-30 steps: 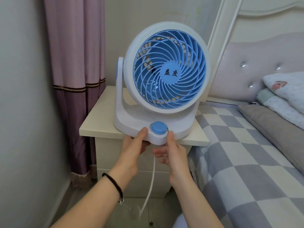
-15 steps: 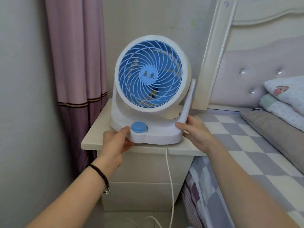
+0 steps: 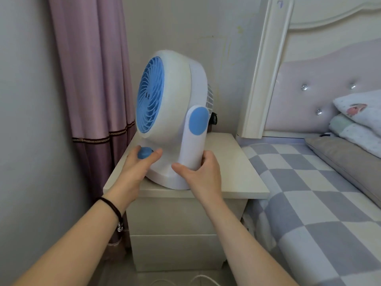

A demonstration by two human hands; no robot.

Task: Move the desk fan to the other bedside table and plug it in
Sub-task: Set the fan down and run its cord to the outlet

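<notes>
Left hand (image 3: 137,168) grips front of desk fan (image 3: 171,112) base, fingers curled around blue knob (image 3: 144,153). Right hand (image 3: 201,174) curled round white side arm near base. Fan upright on bedside table (image 3: 237,162), blue grille facing left toward curtain (image 3: 92,69). Bed (image 3: 319,193) just right of table.

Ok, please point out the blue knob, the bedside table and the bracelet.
blue knob (image 3: 144,153), head view, on its top face.
bedside table (image 3: 237,172), head view, bare top right of the fan.
bracelet (image 3: 112,207), head view, black band on left wrist.
</notes>
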